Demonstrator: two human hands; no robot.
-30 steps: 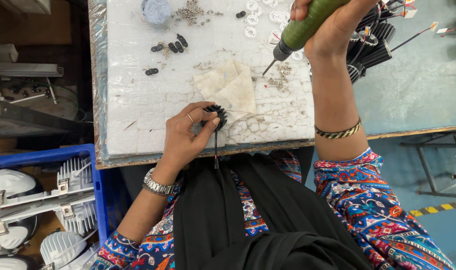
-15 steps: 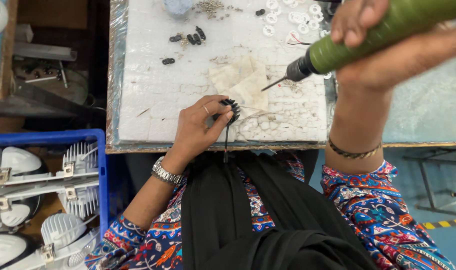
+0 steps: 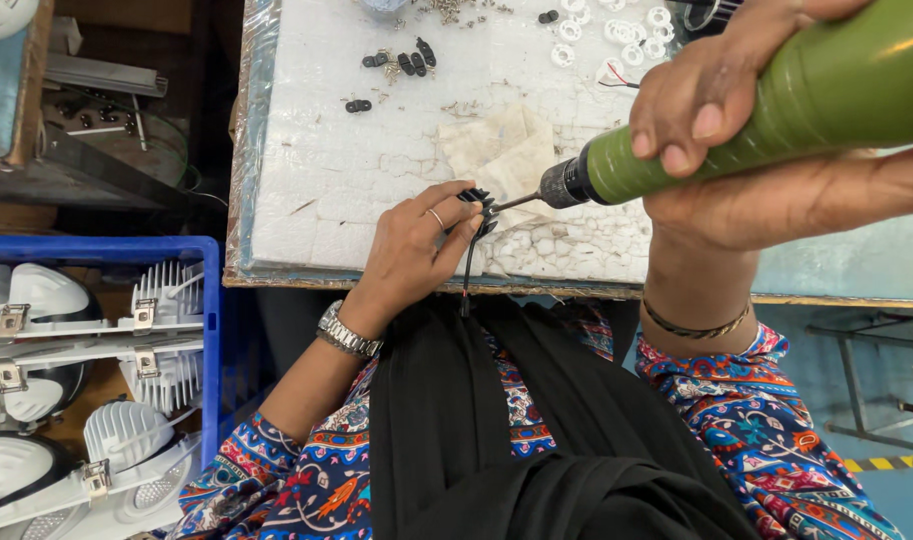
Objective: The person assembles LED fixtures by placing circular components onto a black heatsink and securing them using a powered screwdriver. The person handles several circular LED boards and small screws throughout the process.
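A small black finned part (image 3: 479,203) is pinched by the left hand (image 3: 416,245) at the foam board's (image 3: 326,170) near edge; a green electric screwdriver (image 3: 766,110) is clasped by the right hand (image 3: 766,150), its bit meeting the part. The part is judged light, rigid, best held by its rim.

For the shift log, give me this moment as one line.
left hand: pinches small black part on white foam board | right hand: grips green electric screwdriver, bit at part | blue crate: white lamp housings
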